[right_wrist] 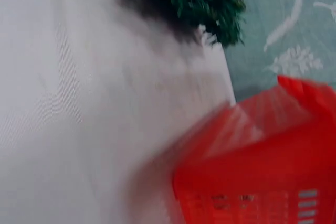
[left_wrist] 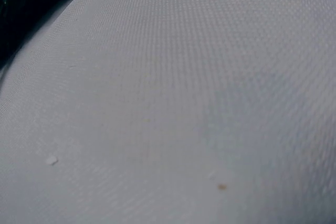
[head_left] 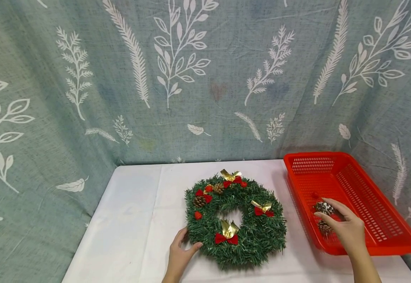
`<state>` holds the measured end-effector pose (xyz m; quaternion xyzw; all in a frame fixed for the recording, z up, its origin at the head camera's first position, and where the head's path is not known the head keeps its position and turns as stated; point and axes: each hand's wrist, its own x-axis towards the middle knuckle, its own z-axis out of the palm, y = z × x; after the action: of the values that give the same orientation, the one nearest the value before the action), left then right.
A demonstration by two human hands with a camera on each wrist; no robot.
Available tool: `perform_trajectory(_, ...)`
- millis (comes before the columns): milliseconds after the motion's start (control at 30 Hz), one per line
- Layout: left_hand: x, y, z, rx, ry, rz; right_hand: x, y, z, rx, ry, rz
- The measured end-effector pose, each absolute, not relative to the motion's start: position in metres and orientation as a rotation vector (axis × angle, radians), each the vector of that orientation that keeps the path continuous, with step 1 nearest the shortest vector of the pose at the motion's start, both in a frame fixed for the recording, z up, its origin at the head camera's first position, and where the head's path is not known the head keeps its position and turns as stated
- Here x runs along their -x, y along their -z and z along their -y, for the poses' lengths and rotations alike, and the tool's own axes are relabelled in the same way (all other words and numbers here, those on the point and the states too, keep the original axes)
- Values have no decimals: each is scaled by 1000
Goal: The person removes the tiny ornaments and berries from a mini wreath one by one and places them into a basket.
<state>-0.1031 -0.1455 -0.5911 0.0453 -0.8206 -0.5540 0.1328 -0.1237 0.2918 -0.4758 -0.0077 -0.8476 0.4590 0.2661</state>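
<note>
Wreath (head_left: pixel 258 237) on the table (head_left: pixel 134 204)

The left hand (head_left: pixel 179 253) touches the wreath's near left edge, thumb and fingers apart. The right hand (head_left: pixel 348 228) is over the basket (head_left: pixel 394 249), thumb and fingers parted about a cone (head_left: pixel 325 207); whether they pinch it, I cannot tell.

1 wreath (head_left: pixel 265 232), 1 basket (head_left: pixel 386 200), 1 table (head_left: pixel 127 220), 2 hands (head_left: pixel 349 227). On the wreath: 4 bows (head_left: pixel 229 232), 2 pinecones (head_left: pixel 199 202), 3 red balls (head_left: pixel 198 215). Basket: 2 frosted cones (head_left: pixel 324 207) visible.
</note>
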Motion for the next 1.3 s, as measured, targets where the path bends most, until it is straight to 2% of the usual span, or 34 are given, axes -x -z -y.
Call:
perform_trajectory(167, 106, 607, 149, -97, 1632, 2346, 122, 475, -308, 49, -1174, 2351)
perform_trajectory(567, 107, 606, 149, -88, 1620, 2348, 119, 480, -343, 254, -1082, 2659)
perform_trajectory(767, 105, 599, 146, -152, 1617, 2377, 124, 482, -362, 184, -1094, 2803)
perform_trajectory(1000, 97, 569, 141, -70, 1538, 2364, 135, 485, -381, 39, -1000, 2955)
perform_trajectory(1300, 95, 566, 140, -126, 1576, 2413, 145, 489, -399, -67, -1017, 3073)
